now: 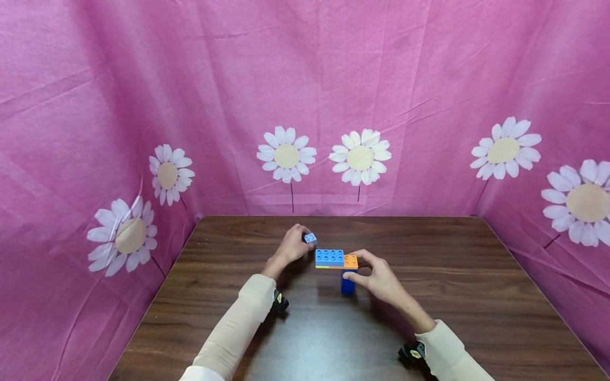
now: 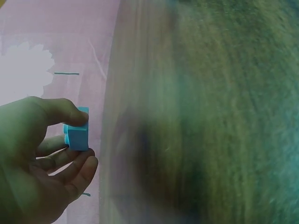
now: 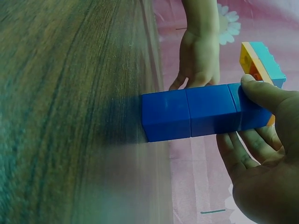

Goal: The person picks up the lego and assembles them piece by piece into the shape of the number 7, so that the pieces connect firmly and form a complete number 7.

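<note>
My left hand [image 1: 292, 247] pinches a small light blue building brick [image 1: 310, 238] between thumb and fingers, left of and behind the brick structure; its studs show in the left wrist view, with the brick [image 2: 78, 135] held beyond the palm. My right hand [image 1: 378, 278] grips the structure near its top. That structure has a column of dark blue bricks [image 3: 189, 113]. An orange brick [image 1: 350, 261] sits on top, and a longer light blue brick [image 1: 329, 257] juts out to the left, with a yellow strip beneath. Whether the column's foot touches the table cannot be told.
A dark wooden table [image 1: 452, 296] spreads under both hands. Pink cloth [image 1: 329, 69] printed with white daisies hangs behind it and along both sides. Black wrist cameras [image 1: 280, 302] are strapped at the cuffs.
</note>
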`<state>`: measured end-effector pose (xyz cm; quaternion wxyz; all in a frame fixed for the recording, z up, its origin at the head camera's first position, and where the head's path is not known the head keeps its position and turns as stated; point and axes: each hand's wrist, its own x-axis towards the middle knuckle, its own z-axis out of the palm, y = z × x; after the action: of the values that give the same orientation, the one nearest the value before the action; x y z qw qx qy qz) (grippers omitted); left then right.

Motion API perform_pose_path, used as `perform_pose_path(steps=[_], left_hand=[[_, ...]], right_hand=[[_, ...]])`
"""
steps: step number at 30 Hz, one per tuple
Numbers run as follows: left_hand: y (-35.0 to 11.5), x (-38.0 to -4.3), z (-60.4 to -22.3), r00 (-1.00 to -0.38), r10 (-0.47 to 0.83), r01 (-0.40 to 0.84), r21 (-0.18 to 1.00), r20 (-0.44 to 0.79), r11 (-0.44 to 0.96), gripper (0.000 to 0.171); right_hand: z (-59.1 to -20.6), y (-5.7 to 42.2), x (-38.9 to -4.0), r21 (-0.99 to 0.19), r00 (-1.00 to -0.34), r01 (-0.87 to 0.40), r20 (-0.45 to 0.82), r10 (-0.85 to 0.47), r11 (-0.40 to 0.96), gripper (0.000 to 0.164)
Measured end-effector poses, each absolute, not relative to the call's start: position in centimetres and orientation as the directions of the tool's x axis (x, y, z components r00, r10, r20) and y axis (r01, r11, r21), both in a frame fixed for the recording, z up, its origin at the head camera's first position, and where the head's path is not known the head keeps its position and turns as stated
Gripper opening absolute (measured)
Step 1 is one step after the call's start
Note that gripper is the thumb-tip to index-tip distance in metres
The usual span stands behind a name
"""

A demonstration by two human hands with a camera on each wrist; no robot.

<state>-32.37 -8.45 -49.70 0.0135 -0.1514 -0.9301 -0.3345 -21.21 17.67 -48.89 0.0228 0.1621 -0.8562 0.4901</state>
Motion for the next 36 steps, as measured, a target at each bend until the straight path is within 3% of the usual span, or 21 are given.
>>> perform_pose_path(steps=[36], left_hand=[[-10.1, -30.7, -43.2, -0.943, 0.261, 0.316, 0.798, 0.205, 0.513, 0.036]], right_hand=[[-48.8, 17.7, -21.3, -0.857, -0.956, -0.261, 0.167, -0.240, 0.444, 0.039]])
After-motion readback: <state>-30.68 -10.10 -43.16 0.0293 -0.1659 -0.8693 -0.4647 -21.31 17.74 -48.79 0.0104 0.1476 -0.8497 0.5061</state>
